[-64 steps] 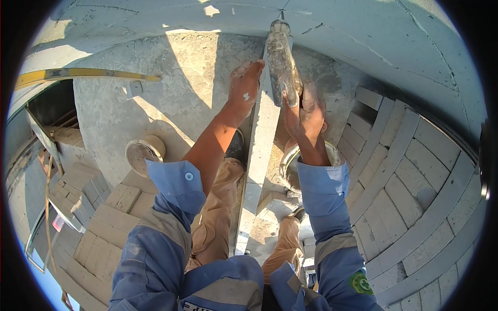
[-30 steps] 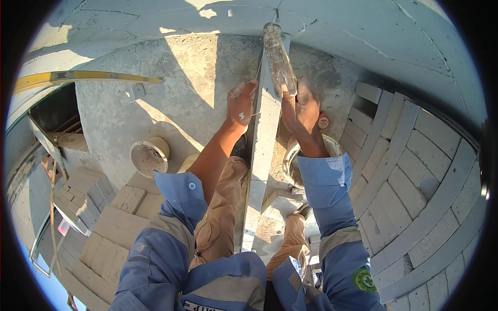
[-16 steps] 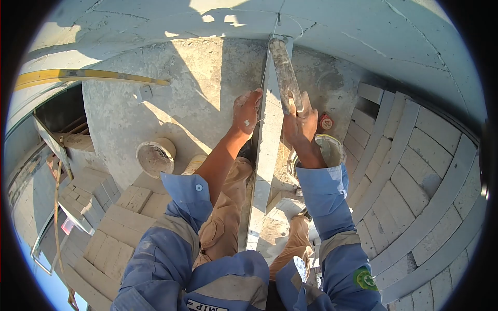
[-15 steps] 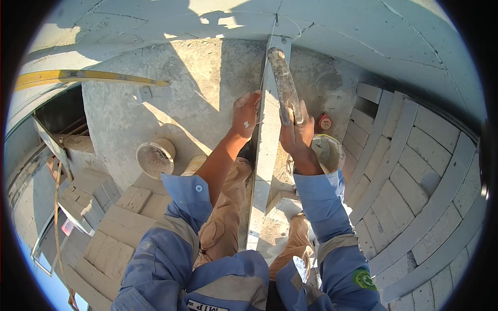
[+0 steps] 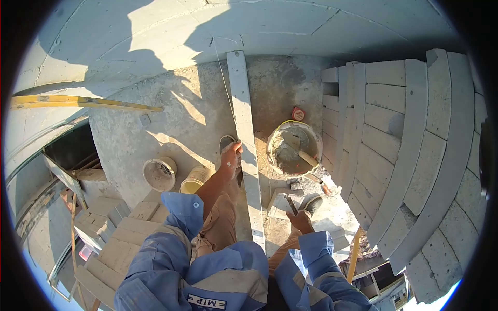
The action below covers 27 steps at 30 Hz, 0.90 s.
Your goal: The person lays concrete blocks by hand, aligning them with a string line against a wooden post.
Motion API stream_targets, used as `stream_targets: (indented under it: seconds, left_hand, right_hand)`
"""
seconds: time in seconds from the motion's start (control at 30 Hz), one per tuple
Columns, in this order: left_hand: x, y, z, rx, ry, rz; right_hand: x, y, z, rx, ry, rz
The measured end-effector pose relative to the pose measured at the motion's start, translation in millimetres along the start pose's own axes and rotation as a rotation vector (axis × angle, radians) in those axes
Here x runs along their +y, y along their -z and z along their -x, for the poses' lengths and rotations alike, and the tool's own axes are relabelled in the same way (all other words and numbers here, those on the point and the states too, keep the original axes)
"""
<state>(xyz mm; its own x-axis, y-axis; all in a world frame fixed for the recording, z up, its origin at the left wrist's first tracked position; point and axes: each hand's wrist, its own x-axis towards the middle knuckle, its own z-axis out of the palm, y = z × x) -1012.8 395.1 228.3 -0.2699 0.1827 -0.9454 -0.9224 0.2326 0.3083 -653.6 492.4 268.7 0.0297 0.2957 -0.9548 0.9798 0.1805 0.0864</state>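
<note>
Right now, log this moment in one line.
left hand: near string | right hand: gripping tool | bucket: grey mix inside | blocks: stacked right

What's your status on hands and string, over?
Left hand closed beside block strip, string running toward it from far wall. Right hand low, gripping dark tool, type unclear. Mortar bucket stands close, right of strip.

The bare left hand (image 5: 230, 158) of the person is near the centre of the frame, with its fingers folded into a loose fist and a small white mark on its back. The bare left forearm (image 5: 210, 191) rises diagonally to the right from a wide blue cloth cuff (image 5: 182, 211). The bare right hand (image 5: 301, 222) is lower, right of centre, its fingers curled closed. The right blue cloth cuff (image 5: 316, 246) covers the forearm almost to the wrist.
</note>
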Motion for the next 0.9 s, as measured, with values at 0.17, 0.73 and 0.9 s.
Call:
stream_targets:
  seconds: [0.17,0.73,0.9]
  left_hand:
    - [-70,0,31,-0.048,-0.218,-0.169]
    - [-179,-62,100,-0.4,-0.322,-1.053]
    - [-206,-63,141,-0.191,-0.39,-1.168]
  right_hand:
    - [160,-15,35,0.089,-0.048,-0.172]
    - [380,-44,-25,0.4,-0.06,-0.772]
    - [406,-69,-87,0.394,-0.016,-0.838]
